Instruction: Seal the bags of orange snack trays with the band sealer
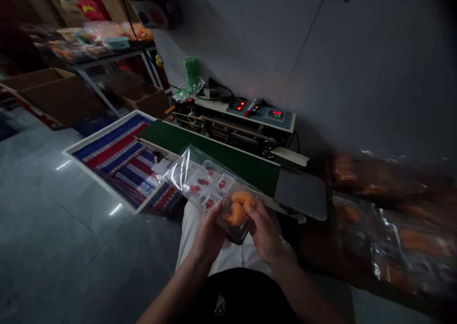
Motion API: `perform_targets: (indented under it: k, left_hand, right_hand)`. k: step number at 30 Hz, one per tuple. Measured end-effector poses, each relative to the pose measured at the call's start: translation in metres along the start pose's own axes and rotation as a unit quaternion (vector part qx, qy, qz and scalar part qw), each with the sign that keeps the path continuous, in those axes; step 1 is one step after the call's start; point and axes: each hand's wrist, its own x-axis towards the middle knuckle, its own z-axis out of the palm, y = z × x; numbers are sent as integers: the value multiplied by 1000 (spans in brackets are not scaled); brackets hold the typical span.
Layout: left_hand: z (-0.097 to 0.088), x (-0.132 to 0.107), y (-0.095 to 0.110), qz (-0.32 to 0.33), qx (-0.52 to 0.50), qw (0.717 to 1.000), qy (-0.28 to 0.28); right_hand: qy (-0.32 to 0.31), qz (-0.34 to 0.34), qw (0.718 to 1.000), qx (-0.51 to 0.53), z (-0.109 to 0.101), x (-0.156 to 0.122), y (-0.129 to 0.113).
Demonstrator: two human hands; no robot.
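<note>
Between my two hands, above my lap, is a clear plastic bag (183, 171) holding orange curved pieces (238, 208) and several small cards (203, 183) with red prints. My left hand (210, 231) grips the bag's near left side, thumb on top. On the near right side my right hand (263, 228) holds it the same way, close to the orange pieces. The bag's flat far end reaches up and left over the edge of the green conveyor belt (221, 147) of a sealing machine (246, 112). What the orange pieces are I cannot make out.
A white-rimmed crate (96, 136) lined with striped cloth stands left of the belt. Bagged orange items (417, 238) lie at the right. Cardboard boxes (46, 93) and a loaded table (103, 59) are at the back left. A red marker (252, 107) rests on the machine.
</note>
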Motion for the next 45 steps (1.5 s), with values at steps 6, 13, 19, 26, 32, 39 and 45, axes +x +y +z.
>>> perform_targets:
  k: [6,13,19,26,32,39,45]
  left_hand:
    - [2,2,-3,62,25,997,23]
    - [3,0,-32,30,20,999,-18]
    - [-24,-26,-42,-91,85,990,-69]
    - [-6,-39,102,285,618,717,-153]
    - [21,19,102,115,619,722,-288]
    - [33,31,34,62,500,846,-176]
    - [72,31,6,142,462,857,-180]
  right_hand:
    - [21,3,1000,-23,-13,2,9]
    - [33,-37,999,-7,-7,12,8]
    - [-41,14,999,-26,-7,27,-10]
    - [-262,-53,910,-317,-10,36,-85]
    - [-295,-202,811,-464,-14,5,-135]
    - [-123,-199,905,-356,-87,-15,-107]
    - [-61,-243,928,-275,-87,-28,-110]
